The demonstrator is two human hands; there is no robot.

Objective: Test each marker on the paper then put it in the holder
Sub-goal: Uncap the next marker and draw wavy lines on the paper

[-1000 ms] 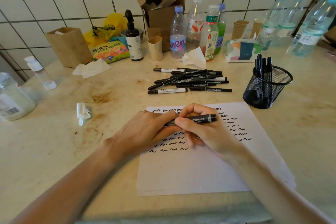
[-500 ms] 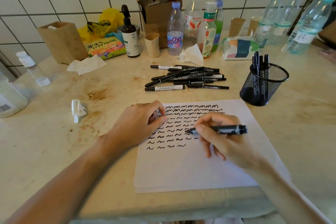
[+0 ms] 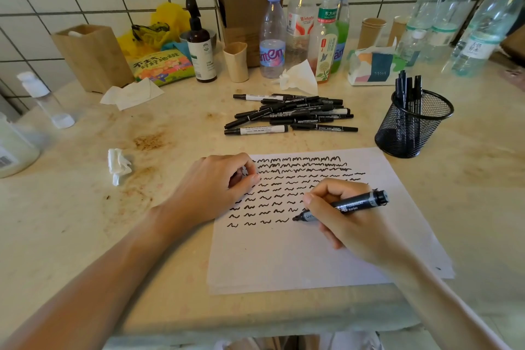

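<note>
Right hand (image 3: 345, 214) gripping a thick black permanent marker (image 3: 348, 205), tip on the white squiggle-covered paper sheet (image 3: 298, 258), left hand (image 3: 216, 187) curled at paper's nine o'clock edge, pinching something small, black wire-mesh holder (image 3: 412, 131) at two o'clock, loose black markers pile (image 3: 289, 113) at twelve on the beige table (image 3: 85, 207).

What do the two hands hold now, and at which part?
The right hand grips a thick black marker on its barrel, near the tip. The left hand seems to hold a small thing, perhaps the cap; this cannot be told.
</note>
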